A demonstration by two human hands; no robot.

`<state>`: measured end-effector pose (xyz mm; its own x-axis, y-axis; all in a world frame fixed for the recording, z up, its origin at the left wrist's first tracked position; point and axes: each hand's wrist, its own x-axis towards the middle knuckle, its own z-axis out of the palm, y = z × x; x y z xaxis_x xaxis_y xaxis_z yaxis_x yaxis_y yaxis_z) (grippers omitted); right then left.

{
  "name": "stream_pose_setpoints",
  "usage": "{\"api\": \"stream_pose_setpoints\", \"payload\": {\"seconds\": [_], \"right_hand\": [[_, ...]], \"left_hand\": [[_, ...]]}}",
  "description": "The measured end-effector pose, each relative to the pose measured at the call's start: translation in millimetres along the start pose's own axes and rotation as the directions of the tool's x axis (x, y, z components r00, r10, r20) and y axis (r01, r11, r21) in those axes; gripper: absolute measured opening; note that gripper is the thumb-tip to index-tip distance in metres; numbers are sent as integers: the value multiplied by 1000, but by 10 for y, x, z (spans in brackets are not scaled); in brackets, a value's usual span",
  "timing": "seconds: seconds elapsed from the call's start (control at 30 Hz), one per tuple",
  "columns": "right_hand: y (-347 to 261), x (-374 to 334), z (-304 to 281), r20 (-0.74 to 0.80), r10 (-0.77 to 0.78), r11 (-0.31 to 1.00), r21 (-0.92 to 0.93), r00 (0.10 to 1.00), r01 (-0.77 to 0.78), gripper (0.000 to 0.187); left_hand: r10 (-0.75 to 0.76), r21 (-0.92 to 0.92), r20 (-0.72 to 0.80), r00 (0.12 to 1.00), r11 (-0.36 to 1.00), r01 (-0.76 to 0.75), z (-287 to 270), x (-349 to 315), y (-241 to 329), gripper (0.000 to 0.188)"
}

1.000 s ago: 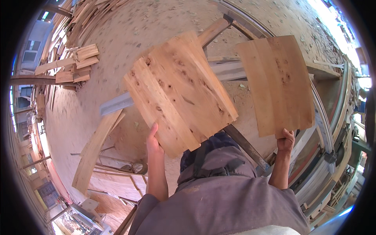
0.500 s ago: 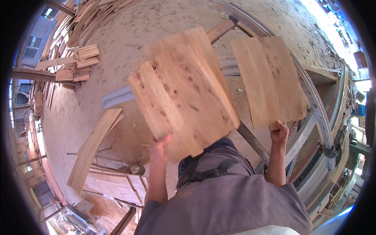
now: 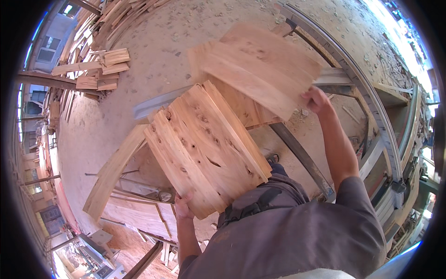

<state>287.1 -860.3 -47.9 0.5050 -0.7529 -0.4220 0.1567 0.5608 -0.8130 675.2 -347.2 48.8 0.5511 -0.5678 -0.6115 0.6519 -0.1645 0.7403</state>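
Observation:
My left hand point(image 3: 184, 207) is closed on the lower left corner of a stack of wooden panels point(image 3: 200, 149). The top panel is knotty, with a dark split, and the panel edges show along the stack's right side. My right hand point(image 3: 316, 98) grips the right-hand edge of a single wooden board point(image 3: 265, 65), smeared by motion. That board is above and beyond the stack, turned at an angle. Part of another wooden panel point(image 3: 241, 104) shows between the two; what bears it is hidden.
A metal frame with a curved-looking rail point(image 3: 357, 69) runs along the right, with a dark bar point(image 3: 302, 158) crossing toward me. Long planks point(image 3: 111, 172) stand at the left. Offcuts point(image 3: 104, 69) and a timber pile lie far left on the dusty floor. Below left is a pale panelled box point(image 3: 134, 214).
My right hand has moved up and swung its board leftward, from upright at the right to slanting beyond the stack. My left hand and the stack have come lower and nearer my body.

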Motion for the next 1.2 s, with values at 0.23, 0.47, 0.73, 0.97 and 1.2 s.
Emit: {"api": "stream_pose_setpoints", "payload": {"seconds": [0.23,0.47,0.73,0.97,1.2], "right_hand": [[-611,-48,758,-229,-109,282,-940,967,-191,14],[851,-1306,1773,175,379,600,-794,909,-97,57],[799,-1401,2329,-56,264,852,-455,963,-260,60],[913,-1396,2318,-52,145,899,-411,988,-153,53],[765,-1874,2001,-286,-135,954,-296,949,47,64]], "left_hand": [[10,23,65,998,1000,-11,-186,118,-137,72],[-119,-101,60,991,987,125,-188,354,-121,72],[78,0,51,996,997,-78,-7,223,-230,73],[31,208,27,999,978,-36,-211,334,117,60],[157,364,328,932,889,-278,1176,190,597,59]]}}
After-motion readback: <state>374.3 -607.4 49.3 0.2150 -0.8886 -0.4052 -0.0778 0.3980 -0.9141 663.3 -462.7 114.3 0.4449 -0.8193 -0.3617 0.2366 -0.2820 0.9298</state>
